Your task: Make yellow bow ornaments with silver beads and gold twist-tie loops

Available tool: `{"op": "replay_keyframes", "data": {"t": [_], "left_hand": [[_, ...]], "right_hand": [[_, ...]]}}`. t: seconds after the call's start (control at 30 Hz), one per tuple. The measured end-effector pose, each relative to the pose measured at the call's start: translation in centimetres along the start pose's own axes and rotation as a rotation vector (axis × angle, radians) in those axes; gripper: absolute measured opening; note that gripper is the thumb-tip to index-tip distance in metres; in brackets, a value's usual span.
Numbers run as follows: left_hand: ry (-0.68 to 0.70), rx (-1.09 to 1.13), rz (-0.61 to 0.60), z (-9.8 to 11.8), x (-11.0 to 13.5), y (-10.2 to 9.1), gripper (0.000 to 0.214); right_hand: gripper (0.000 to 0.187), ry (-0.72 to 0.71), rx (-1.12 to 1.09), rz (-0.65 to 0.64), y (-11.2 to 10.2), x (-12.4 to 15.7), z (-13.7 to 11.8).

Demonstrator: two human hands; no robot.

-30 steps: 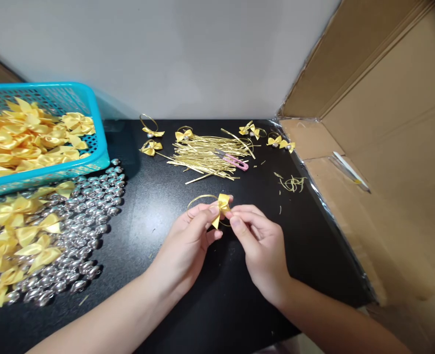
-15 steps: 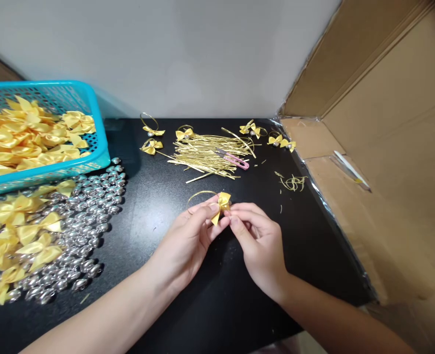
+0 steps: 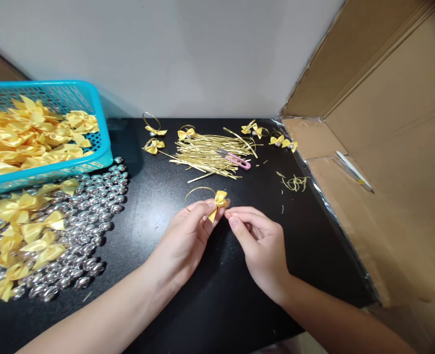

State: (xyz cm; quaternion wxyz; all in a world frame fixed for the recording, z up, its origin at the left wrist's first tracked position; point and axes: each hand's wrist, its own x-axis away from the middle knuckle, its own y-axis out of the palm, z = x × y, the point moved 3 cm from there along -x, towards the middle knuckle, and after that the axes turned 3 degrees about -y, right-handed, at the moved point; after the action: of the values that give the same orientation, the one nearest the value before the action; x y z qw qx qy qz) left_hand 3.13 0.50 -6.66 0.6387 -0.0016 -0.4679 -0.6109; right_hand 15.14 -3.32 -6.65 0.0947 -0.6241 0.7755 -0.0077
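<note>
Craft workspace, small: black table [image 3: 210, 300]; left of fingers [image 3: 251, 215], blue basket [image 3: 104, 135] of yellow bows [image 3: 29, 132], loose silver beads [image 3: 92, 211]; beyond fingers, gold ties [image 3: 199, 153], pink snips [image 3: 242, 162]; right, cardboard partition [image 3: 394, 137].

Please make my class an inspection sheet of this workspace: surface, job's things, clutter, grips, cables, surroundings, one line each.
Surface: black table, glossy, showing a bright reflection.
Job's things: yellow bow in hand, gold loop beside it; blue basket of bows; silver beads spread in front, some loose bows on them; gold ties in a pile, pink snips on top.
Clutter: gold scraps right of the pile.
Grips: left hand holds the bow; right hand has thumb and finger pinched just right of it, anything between them too small to tell.
Cables: nothing seen.
Surroundings: pale wall behind, cardboard at right.
</note>
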Motion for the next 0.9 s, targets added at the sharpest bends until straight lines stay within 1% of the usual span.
{"op": "replay_keyframes", "data": {"t": [0.17, 0.33, 0.5, 0.6, 0.7, 0.9], "left_hand": [[0.023, -0.053, 0.005, 0.06, -0.14, -0.26, 0.007], [0.040, -0.086, -0.046, 0.12, 0.09, -0.20, 0.006], [0.049, -0.132, -0.048, 0.05, 0.26, -0.20, 0.008], [0.078, -0.188, -0.054, 0.02, 0.27, -0.40, 0.009], [0.111, -0.259, -0.068, 0.06, 0.34, -0.63, 0.011], [0.133, -0.315, -0.083, 0.18, 0.47, -0.65, 0.010]], "right_hand": [[0.015, -0.040, 0.082, 0.020, -0.37, -0.23, -0.19], [0.016, -0.073, 0.230, -0.014, -0.63, -0.56, -0.34], [0.017, -0.105, 0.235, 0.007, -0.79, -0.71, -0.78], [0.017, -0.098, 0.239, 0.011, -0.83, -0.72, -0.90], [0.018, -0.088, 0.237, 0.000, -0.84, -0.76, -0.86], [0.018, -0.097, 0.229, -0.028, -0.84, -0.88, -0.91]]}}
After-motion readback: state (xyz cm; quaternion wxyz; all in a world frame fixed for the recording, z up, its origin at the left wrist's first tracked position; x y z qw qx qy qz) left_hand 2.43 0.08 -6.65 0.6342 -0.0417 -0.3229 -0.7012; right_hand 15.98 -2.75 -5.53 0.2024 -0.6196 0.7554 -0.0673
